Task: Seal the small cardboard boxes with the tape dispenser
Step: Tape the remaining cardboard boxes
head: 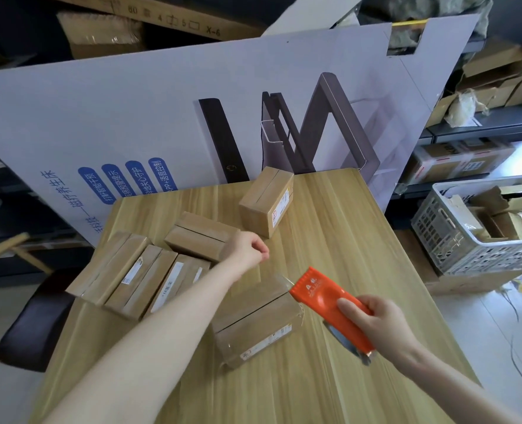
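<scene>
My right hand (379,325) grips the orange tape dispenser (324,298), its front edge over the right end of a small cardboard box (253,325) lying near me on the wooden table (345,240). My left hand (247,249) hovers above the table beyond that box, fingers loosely curled and holding nothing. A second box (198,237) lies just left of that hand. Another box (267,203) sits farther back. Several flat boxes (137,270) lie side by side at the table's left edge.
A large white printed cardboard sheet (161,123) leans behind the table. A grey plastic crate (455,240) with cardboard scraps stands on the floor at right, shelves behind it. A dark stool (36,316) is at the left.
</scene>
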`<act>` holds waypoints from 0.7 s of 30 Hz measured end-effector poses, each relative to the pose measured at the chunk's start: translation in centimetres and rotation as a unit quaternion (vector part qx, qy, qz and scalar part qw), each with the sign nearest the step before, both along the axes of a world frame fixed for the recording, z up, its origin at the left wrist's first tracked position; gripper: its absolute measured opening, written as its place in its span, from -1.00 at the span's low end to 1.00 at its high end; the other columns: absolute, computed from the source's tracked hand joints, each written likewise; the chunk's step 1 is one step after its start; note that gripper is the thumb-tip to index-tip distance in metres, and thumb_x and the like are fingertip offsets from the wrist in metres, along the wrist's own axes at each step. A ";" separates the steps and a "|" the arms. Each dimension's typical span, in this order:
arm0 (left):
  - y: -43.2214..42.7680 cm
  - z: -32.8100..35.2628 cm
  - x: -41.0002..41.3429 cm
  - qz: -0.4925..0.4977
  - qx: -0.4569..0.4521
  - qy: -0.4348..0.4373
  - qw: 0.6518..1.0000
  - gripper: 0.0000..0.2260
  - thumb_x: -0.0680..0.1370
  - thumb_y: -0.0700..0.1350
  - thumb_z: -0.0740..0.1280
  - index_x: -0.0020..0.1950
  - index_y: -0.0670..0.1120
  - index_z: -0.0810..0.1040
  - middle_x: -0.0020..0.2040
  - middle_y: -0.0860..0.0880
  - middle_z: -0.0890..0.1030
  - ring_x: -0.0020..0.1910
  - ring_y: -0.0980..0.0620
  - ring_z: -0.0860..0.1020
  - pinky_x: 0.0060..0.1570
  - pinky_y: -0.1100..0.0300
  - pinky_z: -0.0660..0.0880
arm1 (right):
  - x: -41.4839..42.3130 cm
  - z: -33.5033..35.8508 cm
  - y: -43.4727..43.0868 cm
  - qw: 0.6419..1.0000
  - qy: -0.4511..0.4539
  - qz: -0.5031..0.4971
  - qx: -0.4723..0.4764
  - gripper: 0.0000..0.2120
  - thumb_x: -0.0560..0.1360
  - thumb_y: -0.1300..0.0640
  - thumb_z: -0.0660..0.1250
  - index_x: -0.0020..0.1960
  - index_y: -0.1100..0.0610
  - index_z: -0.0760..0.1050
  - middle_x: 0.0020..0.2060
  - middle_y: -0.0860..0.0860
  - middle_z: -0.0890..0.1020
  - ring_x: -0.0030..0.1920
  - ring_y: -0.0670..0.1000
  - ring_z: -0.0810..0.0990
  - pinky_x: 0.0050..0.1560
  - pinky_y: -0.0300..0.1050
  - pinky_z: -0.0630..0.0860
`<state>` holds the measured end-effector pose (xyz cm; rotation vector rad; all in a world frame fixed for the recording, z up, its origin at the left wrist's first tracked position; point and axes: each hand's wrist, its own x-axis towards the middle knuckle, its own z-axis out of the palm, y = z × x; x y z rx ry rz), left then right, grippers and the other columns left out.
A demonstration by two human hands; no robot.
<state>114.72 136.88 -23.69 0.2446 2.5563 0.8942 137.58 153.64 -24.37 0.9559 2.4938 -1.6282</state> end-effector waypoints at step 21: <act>-4.4 -8.5 0.7 0.185 0.126 -0.275 0.935 -0.80 0.54 -0.41 0.21 -0.19 -0.15 0.47 -0.25 -0.09 0.50 -0.29 0.03 0.46 -0.34 0.21 0.49 | -5.1 -6.9 -2.9 0.992 -0.026 -0.118 -0.043 -0.67 0.51 -0.06 0.40 -0.27 0.19 0.63 -0.48 0.09 0.62 -0.49 -0.04 0.52 -0.42 -0.08 0.46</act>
